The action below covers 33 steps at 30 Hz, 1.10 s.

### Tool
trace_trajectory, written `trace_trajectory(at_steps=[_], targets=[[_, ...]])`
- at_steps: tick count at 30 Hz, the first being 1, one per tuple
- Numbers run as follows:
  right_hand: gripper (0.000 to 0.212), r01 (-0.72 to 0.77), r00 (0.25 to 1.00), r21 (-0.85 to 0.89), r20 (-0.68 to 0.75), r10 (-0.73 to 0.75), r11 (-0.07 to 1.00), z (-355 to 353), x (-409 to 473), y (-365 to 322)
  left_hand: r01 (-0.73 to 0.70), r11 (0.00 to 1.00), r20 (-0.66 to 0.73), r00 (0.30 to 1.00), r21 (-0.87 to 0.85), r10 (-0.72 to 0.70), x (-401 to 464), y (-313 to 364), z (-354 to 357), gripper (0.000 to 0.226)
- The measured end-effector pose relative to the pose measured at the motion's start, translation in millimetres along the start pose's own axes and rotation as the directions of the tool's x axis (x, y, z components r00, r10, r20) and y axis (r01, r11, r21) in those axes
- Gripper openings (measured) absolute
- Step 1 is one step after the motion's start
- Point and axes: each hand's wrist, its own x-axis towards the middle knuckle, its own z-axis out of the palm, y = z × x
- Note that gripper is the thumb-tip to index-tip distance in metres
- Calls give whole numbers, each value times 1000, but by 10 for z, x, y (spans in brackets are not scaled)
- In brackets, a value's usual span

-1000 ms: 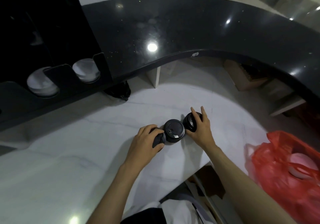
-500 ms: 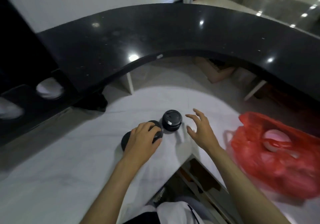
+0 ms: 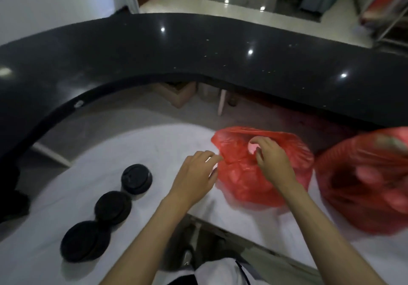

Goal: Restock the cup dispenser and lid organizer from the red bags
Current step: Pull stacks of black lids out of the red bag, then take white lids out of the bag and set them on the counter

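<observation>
On the white counter (image 3: 136, 143), I'd have both pinching hands, left hand (image 3: 194, 176) and right hand (image 3: 272, 163), spread the nearer red bag (image 3: 242, 183) wide before reaching in.

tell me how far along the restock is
Early, it seems. Done: three black lids lie out on the white counter. In hand: both hands, left and right, are at the mouth of the near red bag. Left: the far red bag looks full; neither dispenser nor organizer is in view.
</observation>
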Motion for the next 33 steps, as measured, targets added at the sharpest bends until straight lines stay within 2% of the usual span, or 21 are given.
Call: trace_trajectory(at_steps=[4,6,9,12,14,17,20,23,27,33], targets=[[40,-72,978,-235,176,116,969,-55,-15,402,-160,987,-20,987,-22,159,537,280,232,39],[44,-84,968,-337,195,157,938,-103,4,502,-198,980,63,978,-15,199,739,383,352,39],[43,-45,973,-389,190,128,920,-173,61,634,-130,990,297,948,46,111,965,455,501,42],[32,-33,966,-443,214,142,896,-264,106,739,-94,988,370,928,125,42,1144,498,551,35],[24,-40,945,-448,272,179,893,-355,133,763,-114,979,317,947,166,56,1245,515,570,33],[28,-51,937,-438,289,194,898,-447,179,806,-131,984,113,987,124,118,1339,478,570,20],[33,-42,936,-430,299,186,902,-515,196,856,-185,978,-53,980,95,191,1414,503,614,11],[38,-61,920,-396,333,205,916,-570,210,889,-239,969,22,971,60,238,1510,496,720,20],[46,-84,893,-367,385,233,927,-572,249,974,-188,979,229,959,74,167,1599,506,841,48],[53,-46,918,-356,354,180,933,-356,281,1053,-152,986,206,969,68,135,1673,525,867,67]])
